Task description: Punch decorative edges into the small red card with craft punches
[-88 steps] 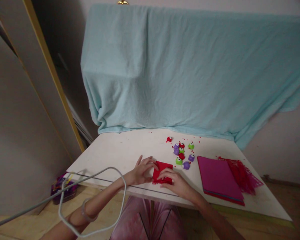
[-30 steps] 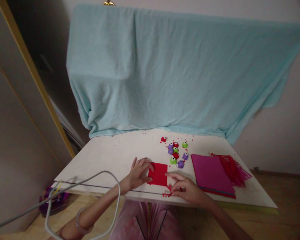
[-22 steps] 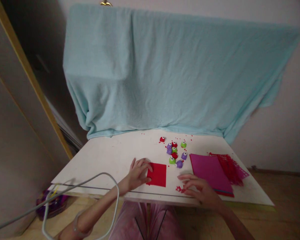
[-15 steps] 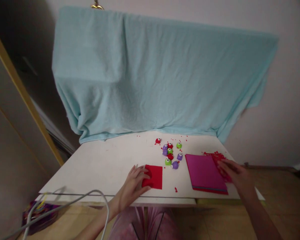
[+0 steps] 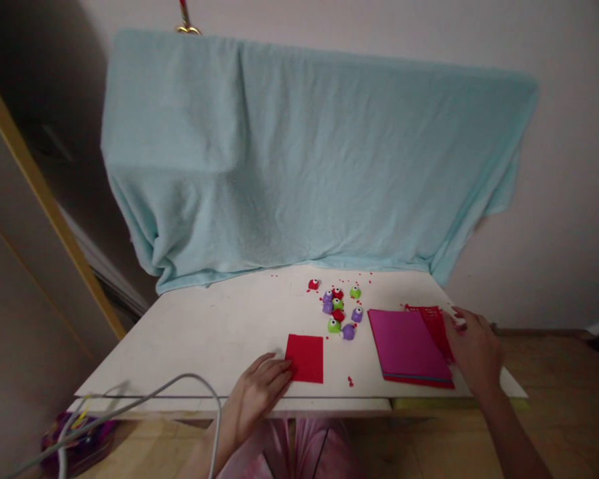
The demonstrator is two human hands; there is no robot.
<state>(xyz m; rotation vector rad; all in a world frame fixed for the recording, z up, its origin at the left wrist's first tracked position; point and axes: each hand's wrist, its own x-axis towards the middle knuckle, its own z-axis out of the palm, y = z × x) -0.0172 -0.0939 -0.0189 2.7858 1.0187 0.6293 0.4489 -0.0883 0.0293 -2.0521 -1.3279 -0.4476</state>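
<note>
A red square sheet point(image 5: 308, 359) lies flat on the white table. My left hand point(image 5: 260, 391) rests at its left edge, fingers stretched out close together, tips touching the sheet. To the right is a stack of larger sheets with a magenta one point(image 5: 410, 342) on top and red and dark edges below. My right hand point(image 5: 479, 349) is at a red sheet with cut-out holes point(image 5: 432, 319), which is partly under the stack. Its thumb lies along that sheet's right side, and a gap shows between thumb and bent forefinger. The other right fingertips are hidden.
Several small one-eyed figures, red, green point(image 5: 334, 326) and purple point(image 5: 348, 332), cluster mid-table among tiny red scraps point(image 5: 350, 381). A light blue cloth point(image 5: 329, 166) hangs behind. A pale cable point(image 5: 180, 380) crosses the front left. The table's front edge point(image 5: 329, 402) is close to my lap.
My left hand has drawn back left, from over the red square to its edge. My right hand has shifted slightly right, uncovering more of the cut-out sheet, which lies flatter. The view has tilted slightly.
</note>
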